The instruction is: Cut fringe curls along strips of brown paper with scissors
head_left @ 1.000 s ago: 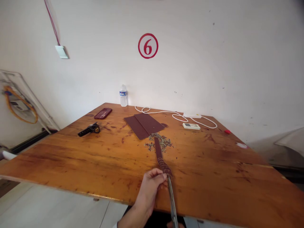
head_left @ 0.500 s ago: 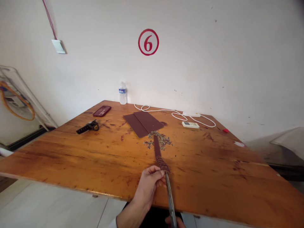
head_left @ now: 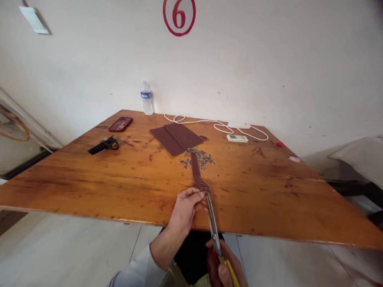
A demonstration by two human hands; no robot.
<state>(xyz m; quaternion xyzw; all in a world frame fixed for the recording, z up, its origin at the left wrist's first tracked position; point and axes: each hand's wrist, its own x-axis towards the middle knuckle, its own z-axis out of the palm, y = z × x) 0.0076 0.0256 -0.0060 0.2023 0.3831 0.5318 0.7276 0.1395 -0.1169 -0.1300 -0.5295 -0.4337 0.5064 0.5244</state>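
My left hand (head_left: 183,211) pinches the near end of a dark reddish-brown strip (head_left: 195,165) between thumb and fingers. Pale curved lines mark the strip near that end. Below it, my right hand (head_left: 231,259) grips a pair of scissors (head_left: 212,223) with yellow and dark red on the handles. The blades point away from me, their tips at the strip's end beside my left fingertips. Around the strip's far end lies a pile of small greyish-brown scraps (head_left: 205,158). Just beyond are overlapping flat reddish-brown sheets (head_left: 184,137).
On the wooden table (head_left: 119,183) lie a phone (head_left: 120,124) and a black strap-like item (head_left: 103,145) at left. A water bottle (head_left: 147,99) stands by the wall. At the back right are a white cable (head_left: 203,121), a small pale device (head_left: 237,138) and a red piece (head_left: 279,144).
The view has tilted down, so the table sits higher and more of my right hand and the scissors' yellow handle shows. My left hand keeps its pinch on the strip.
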